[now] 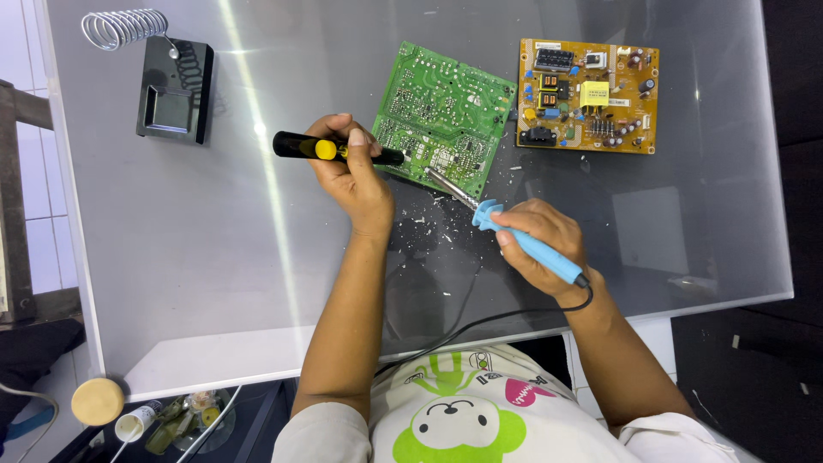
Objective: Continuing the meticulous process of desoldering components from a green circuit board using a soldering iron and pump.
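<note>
Fingers (514, 225) of our right hand clenched around the blue-handled soldering iron (523, 242), left fingers (356, 141) gripping the black-and-yellow desoldering pump (330, 149) over the green circuit board (441, 116) on the bench, we risk scorching pads if heat lingers.

Bright, even light falls from overhead. A long pale streak of glare runs down the glossy grey table (214, 257), with a hot spot near its middle. Shadows are soft and short, pooling under the forearms. Focus is sharp throughout, and the table's edges bow slightly toward the corners from the wide lens.
</note>
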